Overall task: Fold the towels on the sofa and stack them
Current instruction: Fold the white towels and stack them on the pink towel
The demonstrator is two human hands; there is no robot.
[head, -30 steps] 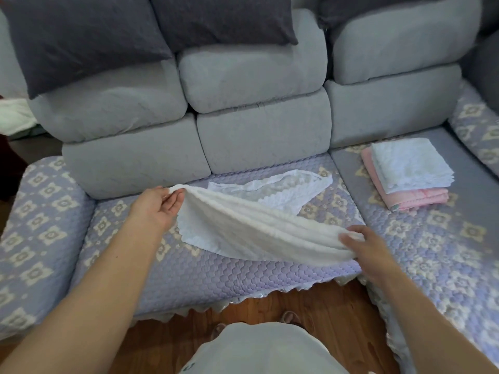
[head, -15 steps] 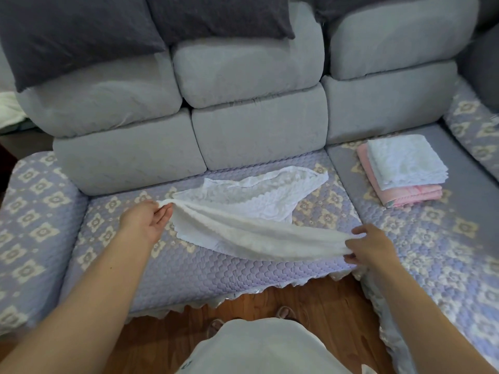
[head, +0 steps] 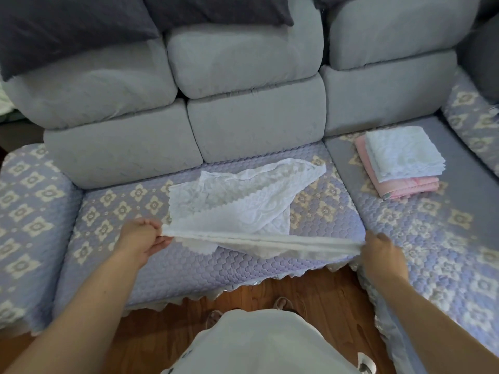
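A white towel [head: 243,201] with a scalloped edge lies half spread on the sofa's middle seat [head: 113,211]. Its near edge is pulled taut into a straight line between my hands. My left hand [head: 143,238] pinches the left corner, and my right hand [head: 383,251] grips the right corner near the seat's front. On the right seat sits a stack of folded towels: a white one [head: 403,153] on top of a pink one [head: 405,187].
Grey back cushions [head: 243,76] and dark pillows [head: 67,31] rise behind the seat. A quilted lilac cover with cream flowers drapes the seats and the left armrest [head: 27,225]. Wooden floor [head: 310,295] and my feet show below the sofa's front edge.
Both hands have drawn the towel's near edge toward the seat's front and stretched it straight. The far part of the towel has spread flatter on the seat.
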